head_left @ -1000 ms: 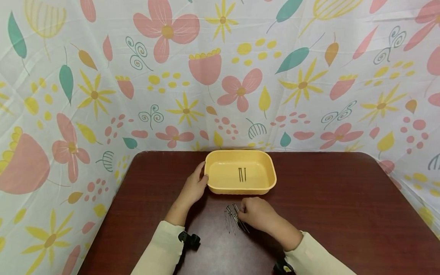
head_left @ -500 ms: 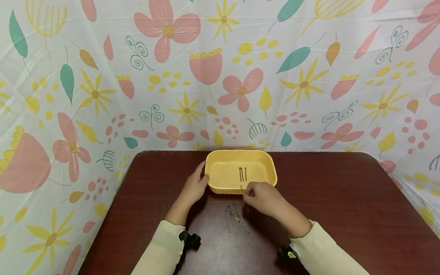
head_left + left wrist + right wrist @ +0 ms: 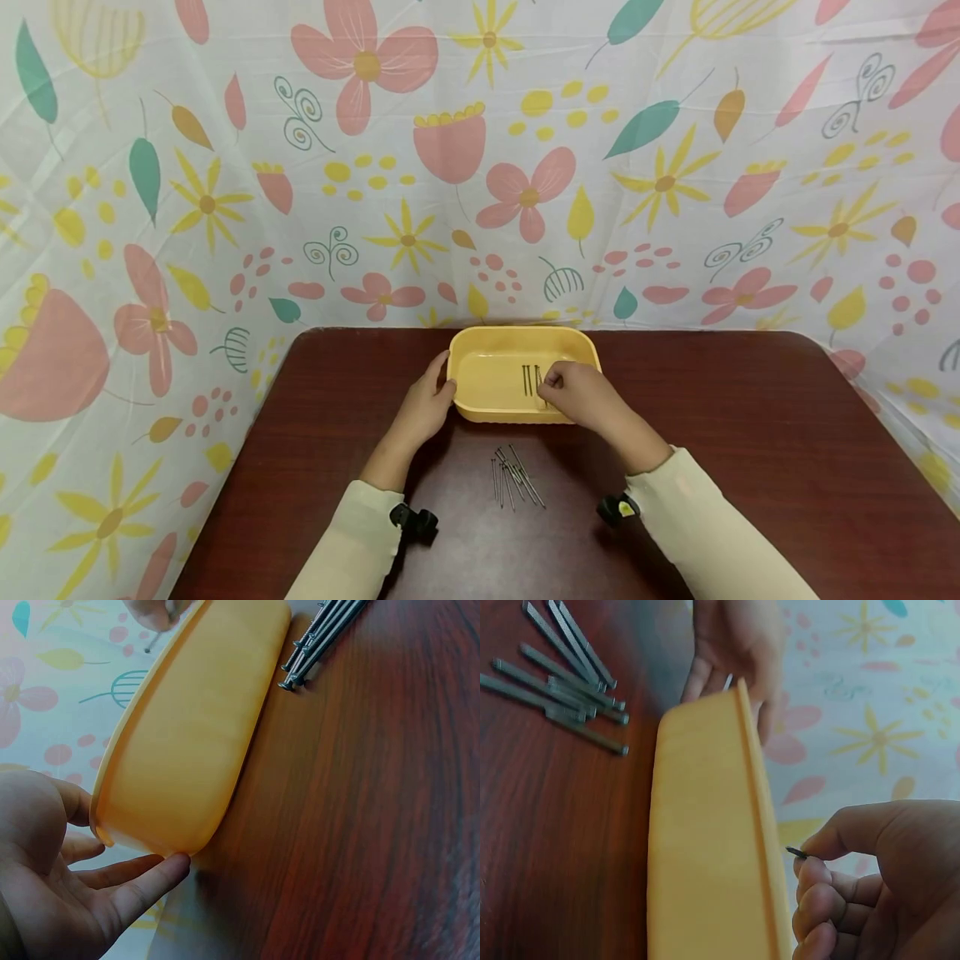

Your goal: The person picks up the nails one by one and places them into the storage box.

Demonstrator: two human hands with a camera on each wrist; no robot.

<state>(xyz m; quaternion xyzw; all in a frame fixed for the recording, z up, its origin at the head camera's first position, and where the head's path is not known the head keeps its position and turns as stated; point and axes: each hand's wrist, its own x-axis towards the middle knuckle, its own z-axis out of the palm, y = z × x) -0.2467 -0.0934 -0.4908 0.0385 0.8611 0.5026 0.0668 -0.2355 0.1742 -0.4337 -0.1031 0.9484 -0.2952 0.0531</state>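
Observation:
My left hand (image 3: 422,408) grips the left end of a yellow plastic tray (image 3: 480,417), with fingertips at its rim and against the lower outer wall (image 3: 184,750). Inside the tray, several dark nails (image 3: 527,381) stand out against the yellow floor, side by side. Over the tray's right half, my right hand (image 3: 581,396) pinches one nail (image 3: 798,853) between thumb and forefinger; the right wrist view shows its pointed end sticking out. A loose heap of nails (image 3: 513,477) lies on the table in front of the tray.
The dark reddish-brown table (image 3: 750,442) carries the tray near its back edge. A flower-printed cloth (image 3: 525,267) hangs right behind it and along the left side. Black wrist straps (image 3: 414,523) sit on both sleeves.
My right hand has moved from the heap up over the near rim into the tray's space, bringing one nail along. My left hand has stayed at the tray's left end.

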